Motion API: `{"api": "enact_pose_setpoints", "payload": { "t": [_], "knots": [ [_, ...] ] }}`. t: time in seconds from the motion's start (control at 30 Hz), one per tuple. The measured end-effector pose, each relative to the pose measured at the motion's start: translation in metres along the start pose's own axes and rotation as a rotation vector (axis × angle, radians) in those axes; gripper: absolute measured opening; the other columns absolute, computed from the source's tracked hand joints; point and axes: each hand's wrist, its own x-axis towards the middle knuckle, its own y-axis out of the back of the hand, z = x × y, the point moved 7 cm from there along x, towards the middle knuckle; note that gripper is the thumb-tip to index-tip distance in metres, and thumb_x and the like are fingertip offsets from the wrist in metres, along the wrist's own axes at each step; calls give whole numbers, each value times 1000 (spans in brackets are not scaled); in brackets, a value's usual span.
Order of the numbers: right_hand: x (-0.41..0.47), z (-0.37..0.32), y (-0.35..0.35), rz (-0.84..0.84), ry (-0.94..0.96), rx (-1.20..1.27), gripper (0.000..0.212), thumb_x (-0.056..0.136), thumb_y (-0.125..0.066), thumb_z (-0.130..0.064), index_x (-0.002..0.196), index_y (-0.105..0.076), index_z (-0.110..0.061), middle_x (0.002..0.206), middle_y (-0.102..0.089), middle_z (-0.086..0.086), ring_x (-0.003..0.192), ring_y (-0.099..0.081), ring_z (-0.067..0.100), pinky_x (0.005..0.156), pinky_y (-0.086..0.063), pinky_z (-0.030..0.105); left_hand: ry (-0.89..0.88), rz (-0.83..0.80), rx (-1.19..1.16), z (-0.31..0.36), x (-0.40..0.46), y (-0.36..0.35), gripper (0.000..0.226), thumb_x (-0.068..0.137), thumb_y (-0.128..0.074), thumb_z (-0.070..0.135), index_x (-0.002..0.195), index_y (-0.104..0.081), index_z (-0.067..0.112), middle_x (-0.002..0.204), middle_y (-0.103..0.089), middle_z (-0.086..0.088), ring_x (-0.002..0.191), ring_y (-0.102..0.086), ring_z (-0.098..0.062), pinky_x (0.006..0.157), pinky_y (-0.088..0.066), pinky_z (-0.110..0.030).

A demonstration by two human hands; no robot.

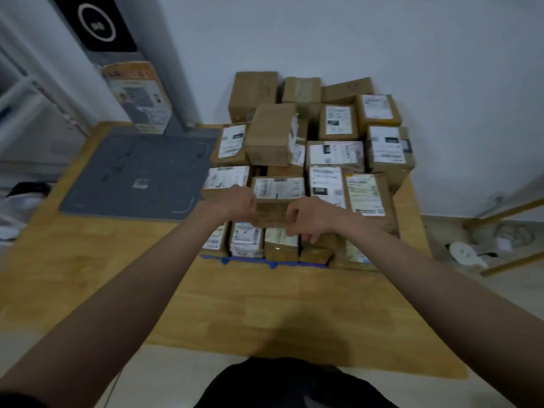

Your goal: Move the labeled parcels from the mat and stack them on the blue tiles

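Both hands, left [240, 203] and right [309, 216], curl their fingers round the ends of one labeled parcel [278, 188] atop the stack on the blue tiles [250, 260]. We judge placement underway; the mat [132, 172] lies bare, so next comes letting go.

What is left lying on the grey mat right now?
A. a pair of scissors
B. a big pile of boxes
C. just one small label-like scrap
C: the grey mat holds only a small label-like scrap, while the parcels are stacked on the blue tiles.
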Motion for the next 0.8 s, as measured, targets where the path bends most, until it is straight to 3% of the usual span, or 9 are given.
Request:
{"api": "enact_pose_setpoints", "payload": {
  "t": [0.1, 0.17, 0.23, 0.3, 0.37, 0.5, 0.6, 0.8],
  "knots": [
    [16, -17, -28, -57, 11, -8, 33, 89, -68, -22, 118, -59, -10, 116, -59, 7, 80, -70, 20, 59, -60, 28, 73, -83, 47, -51, -8, -34, 27, 85, -72, 30, 96, -70, 6, 105, -69, -15, 91, -64, -27, 76, -51, -38],
    [22, -21, -42, -48, -6, -17, 33, 90, -67, -24, 120, -60, -11, 114, -59, 6, 79, -68, 20, 64, -61, 31, 140, -84, 20, -82, -8, -60, 45, 81, -76, 29, 120, -60, 16, 128, -57, -10, 111, -57, -26, 89, -50, -38],
    [23, -18, -53, -41, -41, -19, 31, 91, -65, -25, 116, -63, -6, 99, -64, 6, 66, -65, 17, 60, -60, 30, 200, -87, -2, -104, -4, -87, 74, 78, -78, 26, 142, -41, 22, 143, -40, -11, 122, -51, -30, 94, -48, -41],
    [22, -9, -61, -35, -96, -11, 29, 90, -62, -22, 110, -66, -1, 76, -64, 6, 52, -60, 15, 53, -56, 29, 216, -58, 13, -112, 2, -106, 86, 79, -77, 23, 149, -28, 23, 149, -29, -11, 124, -49, -33, 92, -47, -41],
    [20, 2, -67, -36, -151, 2, 25, 90, -60, -18, 107, -66, -1, 77, -66, 9, 56, -63, 17, 55, -57, 31, 209, 8, 60, -112, 10, -118, 81, 85, -70, 17, 150, -23, 22, 150, -29, -9, 124, -47, -33, 91, -48, -42],
    [16, 25, -77, -56, -248, 9, 30, 94, -60, -21, 120, -58, -7, 104, -65, 11, 83, -70, 25, 65, -61, 36, 218, 105, 154, -106, 21, -119, 67, 90, -60, 11, 147, -26, 18, 146, -33, -10, 124, -46, -34, 92, -47, -39],
    [13, 40, -81, -38, -309, 57, 34, 95, -61, -22, 126, -55, -9, 102, -60, 7, 79, -67, 21, 66, -61, 36, 192, 121, 221, -102, 26, -115, 66, 89, -65, 17, 145, -31, 18, 141, -37, -9, 119, -49, -31, 90, -46, -36],
    [8, 52, -82, 8, -341, 94, 23, 94, -62, -24, 113, -58, -13, 94, -61, 5, 75, -68, 19, 57, -60, 32, 195, 99, 204, -102, 29, -116, 66, 86, -70, 20, 142, -35, 15, 138, -37, -10, 117, -51, -34, 85, -48, -38]
  ]
}}
